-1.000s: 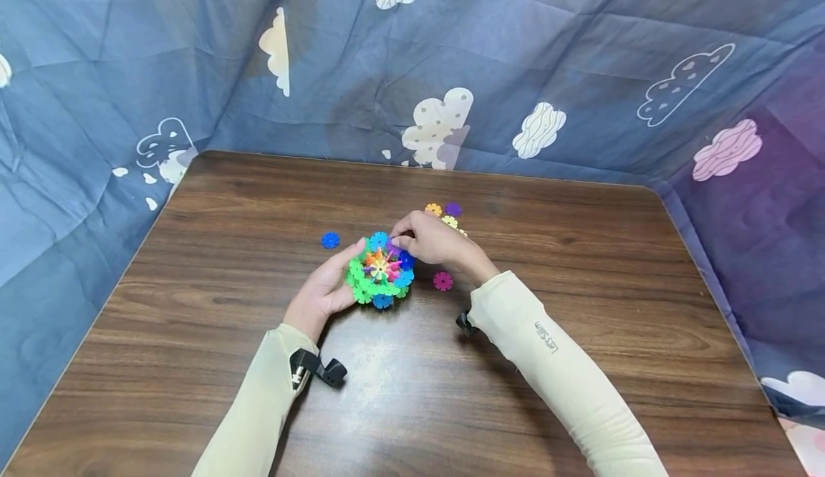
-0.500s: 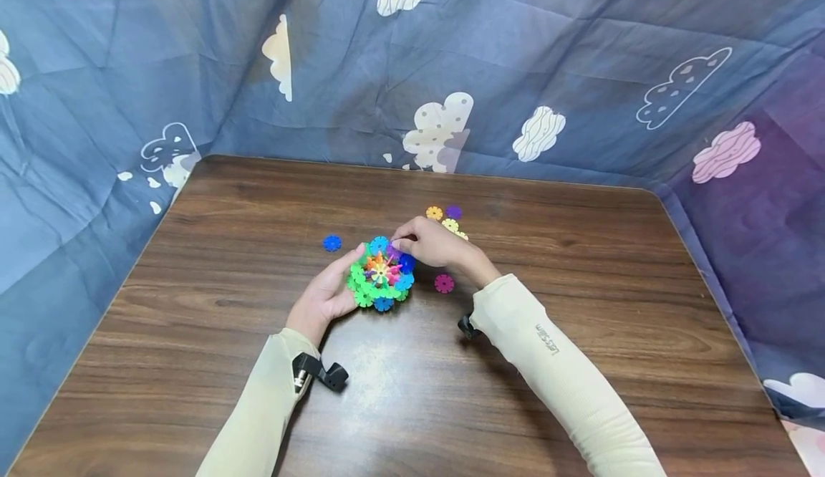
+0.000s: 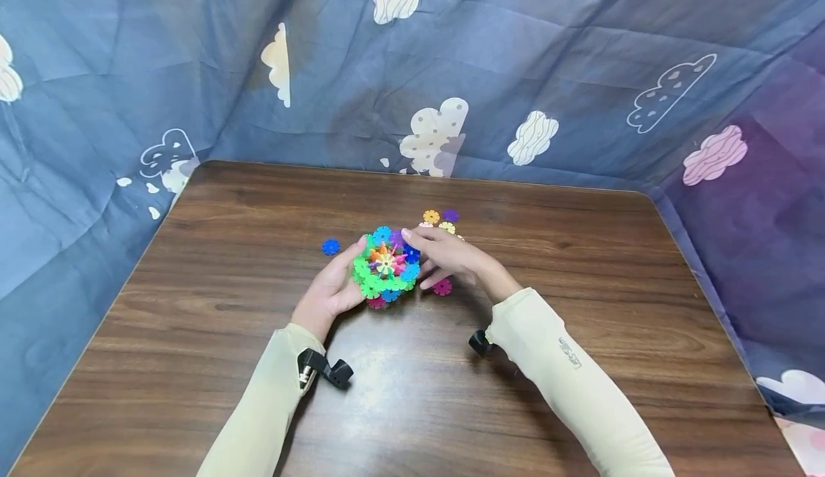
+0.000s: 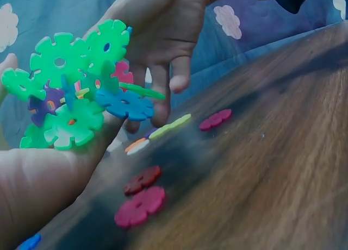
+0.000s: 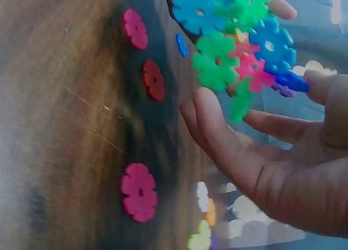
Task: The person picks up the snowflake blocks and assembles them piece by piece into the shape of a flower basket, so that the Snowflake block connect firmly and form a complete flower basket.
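1. Two bare hands meet near the middle of a wood-grain table (image 3: 580, 262); clock directions follow the head view, with 12 toward the cloud-print cloth (image 3: 322, 69).
2. Between them, raised above the tabletop, is the flower-disc ball (image 3: 386, 265), a rounded cluster of slotted plastic discs: green, blue and purple outside, orange, pink and pale yellow within.
3. At the ball's 8 o'clock, the left hand (image 3: 331, 283) grasps it, thumb along the edge, the other fingers mostly hidden.
4. At 3 o'clock, the right hand (image 3: 451, 255) is unclenched, its fingers loosely spread; one fingertip lies at the ball's edge, though I cannot tell whether it presses.
5. Loose on the table: a blue disc (image 3: 331, 247) at 10 o'clock; an orange disc (image 3: 431, 216), a violet disc (image 3: 450, 215) and a yellow disc (image 3: 447, 228) close together toward 2; a magenta disc (image 3: 442, 288) at 4.
6. Both wrist views show a dark red disc (image 5: 153, 80) near a pink disc (image 5: 135, 29), below the ball.
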`<state>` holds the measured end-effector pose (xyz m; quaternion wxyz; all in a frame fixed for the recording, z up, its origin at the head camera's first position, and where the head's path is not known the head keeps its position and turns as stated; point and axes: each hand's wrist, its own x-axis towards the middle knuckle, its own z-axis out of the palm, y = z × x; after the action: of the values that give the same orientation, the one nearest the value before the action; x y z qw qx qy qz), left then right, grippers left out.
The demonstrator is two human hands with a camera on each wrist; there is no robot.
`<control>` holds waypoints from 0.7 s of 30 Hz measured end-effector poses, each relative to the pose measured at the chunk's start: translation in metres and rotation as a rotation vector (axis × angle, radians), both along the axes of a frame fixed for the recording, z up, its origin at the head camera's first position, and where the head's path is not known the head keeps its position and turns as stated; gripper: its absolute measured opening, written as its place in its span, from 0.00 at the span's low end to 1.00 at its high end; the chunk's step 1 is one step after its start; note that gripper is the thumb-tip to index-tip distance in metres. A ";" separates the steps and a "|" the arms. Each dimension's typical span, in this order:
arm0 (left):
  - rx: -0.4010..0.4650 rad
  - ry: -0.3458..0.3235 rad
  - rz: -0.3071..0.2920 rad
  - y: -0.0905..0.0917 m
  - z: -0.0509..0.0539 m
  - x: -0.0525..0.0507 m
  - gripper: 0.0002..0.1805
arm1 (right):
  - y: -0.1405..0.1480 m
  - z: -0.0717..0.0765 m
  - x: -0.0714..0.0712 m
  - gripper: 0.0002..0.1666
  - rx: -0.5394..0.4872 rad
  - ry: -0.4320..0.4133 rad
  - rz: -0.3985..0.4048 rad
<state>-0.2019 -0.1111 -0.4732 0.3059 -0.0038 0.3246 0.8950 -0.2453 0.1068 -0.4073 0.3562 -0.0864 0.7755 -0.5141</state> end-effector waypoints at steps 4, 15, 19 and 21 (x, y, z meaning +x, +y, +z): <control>-0.045 -0.053 0.007 0.009 0.006 -0.003 0.23 | 0.007 -0.005 0.002 0.32 -0.115 -0.098 -0.041; -0.116 -0.153 -0.018 0.032 0.017 -0.010 0.30 | 0.029 -0.005 0.005 0.36 -0.054 -0.117 -0.116; -0.129 -0.150 -0.058 0.040 0.019 -0.012 0.21 | 0.040 -0.004 0.007 0.33 -0.098 -0.123 -0.115; -0.153 -0.160 -0.071 0.044 0.020 -0.014 0.21 | 0.046 -0.005 0.007 0.32 -0.113 -0.126 -0.116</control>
<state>-0.2157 -0.0671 -0.4537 0.3614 -0.0872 0.3666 0.8529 -0.2379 0.1524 -0.4119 0.3684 -0.0289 0.7250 -0.5812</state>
